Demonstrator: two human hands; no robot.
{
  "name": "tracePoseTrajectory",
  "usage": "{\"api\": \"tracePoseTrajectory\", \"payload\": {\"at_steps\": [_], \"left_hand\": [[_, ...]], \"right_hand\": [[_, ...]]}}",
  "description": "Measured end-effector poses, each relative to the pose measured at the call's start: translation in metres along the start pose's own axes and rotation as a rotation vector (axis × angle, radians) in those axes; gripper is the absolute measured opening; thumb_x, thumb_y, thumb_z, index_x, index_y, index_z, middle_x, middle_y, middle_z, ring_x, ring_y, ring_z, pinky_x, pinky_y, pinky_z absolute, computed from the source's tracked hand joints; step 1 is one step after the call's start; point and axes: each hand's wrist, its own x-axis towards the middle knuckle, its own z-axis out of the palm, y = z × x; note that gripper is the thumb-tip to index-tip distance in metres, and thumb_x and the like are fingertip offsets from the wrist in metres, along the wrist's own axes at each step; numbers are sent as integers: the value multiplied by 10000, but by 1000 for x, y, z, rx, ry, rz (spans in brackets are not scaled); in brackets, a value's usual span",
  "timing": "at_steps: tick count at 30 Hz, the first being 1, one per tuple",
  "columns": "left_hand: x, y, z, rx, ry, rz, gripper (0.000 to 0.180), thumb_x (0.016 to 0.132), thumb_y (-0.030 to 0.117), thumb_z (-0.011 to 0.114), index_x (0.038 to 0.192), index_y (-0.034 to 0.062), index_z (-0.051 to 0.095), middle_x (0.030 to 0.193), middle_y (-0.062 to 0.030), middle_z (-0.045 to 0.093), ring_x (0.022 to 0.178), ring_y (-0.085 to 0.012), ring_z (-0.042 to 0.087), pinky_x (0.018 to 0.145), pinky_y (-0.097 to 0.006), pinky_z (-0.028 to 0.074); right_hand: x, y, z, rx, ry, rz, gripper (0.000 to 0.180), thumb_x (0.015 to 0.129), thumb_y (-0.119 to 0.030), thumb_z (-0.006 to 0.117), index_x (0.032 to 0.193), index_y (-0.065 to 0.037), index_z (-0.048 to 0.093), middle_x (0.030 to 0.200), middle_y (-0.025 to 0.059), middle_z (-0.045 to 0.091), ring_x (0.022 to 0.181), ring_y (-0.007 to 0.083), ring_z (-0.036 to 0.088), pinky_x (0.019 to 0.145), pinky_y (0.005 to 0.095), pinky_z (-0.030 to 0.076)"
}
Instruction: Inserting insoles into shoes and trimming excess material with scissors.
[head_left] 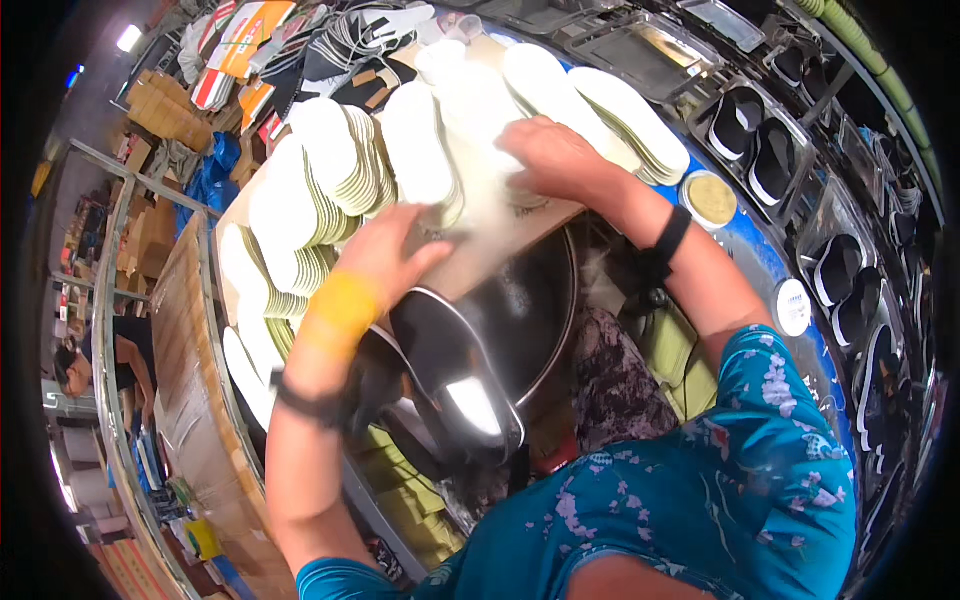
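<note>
White insoles [330, 155] stand in stacks across the board, some with a greenish-yellow underside. My left hand [385, 255] is over the near part of the board [480, 255], thumb and fingers apart, beside a single white insole [415, 125]. Farther right, my right hand [550, 155] reaches to the bright white insoles in the middle. Its fingertips are blurred and partly lost in the glare, so its grip does not show. Below my hands lies a black, shoe-shaped thing [440, 335] with a pale edge.
To the right, black shoes with white soles [770, 160] lie in trays. A round tin [708, 198] and a white round lid [793, 307] rest on the blue edge. A cardboard-covered panel [200, 350] stands left. Beyond it, another person [130, 365] bends over.
</note>
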Motion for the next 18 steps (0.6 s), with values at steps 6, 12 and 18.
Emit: {"api": "tracePoseTrajectory", "payload": {"at_steps": [6, 12, 18], "left_hand": [[91, -48, 41, 361, -158, -136, 673, 683, 396, 718, 1185, 10, 490, 1176, -172, 501, 1038, -345, 523, 899, -379, 425], [99, -72, 40, 253, -135, 35, 415, 746, 349, 616, 967, -2, 597, 1071, -208, 546, 979, -354, 554, 879, -388, 438], [73, -58, 29, 235, 152, -298, 247, 830, 140, 453, 996, 27, 595, 997, -218, 578, 964, -369, 561, 834, -422, 448]], "right_hand": [[25, 24, 10, -57, -171, 1, 282, 684, -213, 647, 904, -38, 614, 931, 137, 594, 910, 316, 547, 801, 392, 441], [16, 15, 21, -187, -135, -55, 113, 723, -102, 558, 808, -28, 559, 827, 125, 573, 839, 304, 561, 711, 387, 465], [16, 13, 29, -282, -31, -138, 171, 762, -78, 491, 912, -43, 564, 857, 129, 587, 858, 292, 565, 707, 379, 475]]}}
